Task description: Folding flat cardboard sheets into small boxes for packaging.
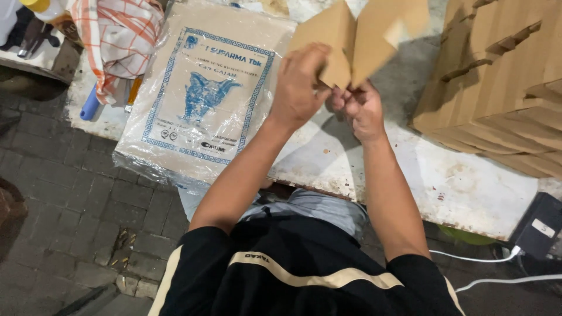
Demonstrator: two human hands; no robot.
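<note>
**Both hands folding a brown cardboard piece over the table**

Currently the left hand and right hand are pinching the lower edge of a brown cardboard piece, fingers closed on it, holding it up above the worn white table. Just left of the hands, a plastic-wrapped pack of brown paper with a blue print is lying flat. To the right, a stack of flattened cardboard is resting on the table.
</note>
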